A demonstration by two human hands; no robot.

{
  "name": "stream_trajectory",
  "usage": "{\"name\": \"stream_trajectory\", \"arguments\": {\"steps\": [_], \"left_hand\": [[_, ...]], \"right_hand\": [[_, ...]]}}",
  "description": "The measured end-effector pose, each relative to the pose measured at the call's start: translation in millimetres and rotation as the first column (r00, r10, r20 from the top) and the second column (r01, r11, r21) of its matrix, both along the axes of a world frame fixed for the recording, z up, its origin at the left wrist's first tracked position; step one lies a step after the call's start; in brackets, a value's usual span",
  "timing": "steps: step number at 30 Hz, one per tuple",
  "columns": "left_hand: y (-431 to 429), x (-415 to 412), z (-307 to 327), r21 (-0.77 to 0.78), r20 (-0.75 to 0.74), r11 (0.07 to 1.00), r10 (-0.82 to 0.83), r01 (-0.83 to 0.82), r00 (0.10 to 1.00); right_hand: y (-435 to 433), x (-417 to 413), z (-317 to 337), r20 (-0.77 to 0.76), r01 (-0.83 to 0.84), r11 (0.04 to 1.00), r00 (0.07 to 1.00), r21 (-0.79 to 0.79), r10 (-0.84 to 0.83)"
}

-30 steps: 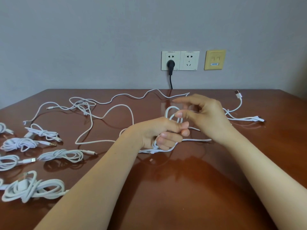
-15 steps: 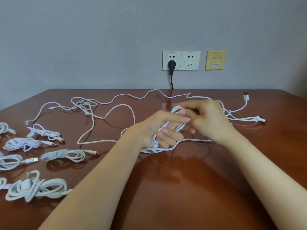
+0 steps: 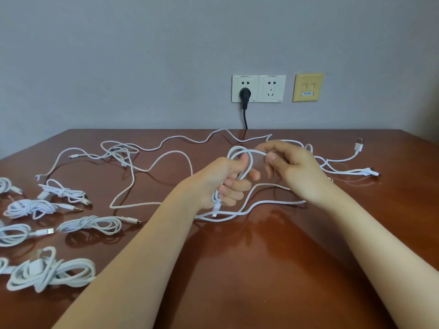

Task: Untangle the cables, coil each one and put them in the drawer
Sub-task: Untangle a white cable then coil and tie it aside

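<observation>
Left hand (image 3: 223,184) is gripping a partly wound white cable (image 3: 238,149) above mid-tabletop (image 3: 261,269), with its fingers curling round the loops and its thumb pressing the top loop. Right hand (image 3: 292,167) is pinching the same cable just beside the loop's top, between thumb and forefinger. The cable's slack is trailing on the tabletop below both hands. Loose cables (image 3: 147,150) are lying tangled toward the far edge. Coiled bundles (image 3: 90,224) are sitting grouped at the left.

Two hands (image 3: 221,184) (image 3: 293,172), six coiled cables (image 3: 4,185) (image 3: 62,191) (image 3: 28,208) (image 3: 13,235) (image 3: 91,224) (image 3: 47,273), two sockets (image 3: 245,84) (image 3: 272,89)
</observation>
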State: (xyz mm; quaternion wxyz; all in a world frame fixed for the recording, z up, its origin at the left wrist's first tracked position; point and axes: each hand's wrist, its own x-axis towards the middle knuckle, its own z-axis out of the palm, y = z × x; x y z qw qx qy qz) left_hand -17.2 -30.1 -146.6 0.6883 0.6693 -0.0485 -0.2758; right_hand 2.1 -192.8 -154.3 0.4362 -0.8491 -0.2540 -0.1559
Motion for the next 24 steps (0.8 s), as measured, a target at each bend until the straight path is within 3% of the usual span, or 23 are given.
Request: {"name": "stream_trajectory", "arguments": {"steps": [5,9,18,24], "left_hand": [[-1,1,0,-0.016,0.045,0.995,0.101,-0.1,0.994],[-4,5,-2,0.051,0.152,0.973,0.215,-0.225,0.965],[-17,3,-8,-0.03,0.261,0.947,0.316,-0.32,0.912],[-30,4,-12,0.054,0.51,0.887,0.371,-0.459,0.776]], "right_hand": [[-1,-1,-1,0.115,0.126,0.972,0.988,-0.196,-0.105],[4,-5,1,0.114,0.119,0.981,0.988,-0.151,-0.103],[19,-10,-5,0.092,0.102,0.988,0.992,-0.115,-0.092],[23,-15,-4,0.132,0.089,0.972,0.989,-0.216,-0.062]]}}
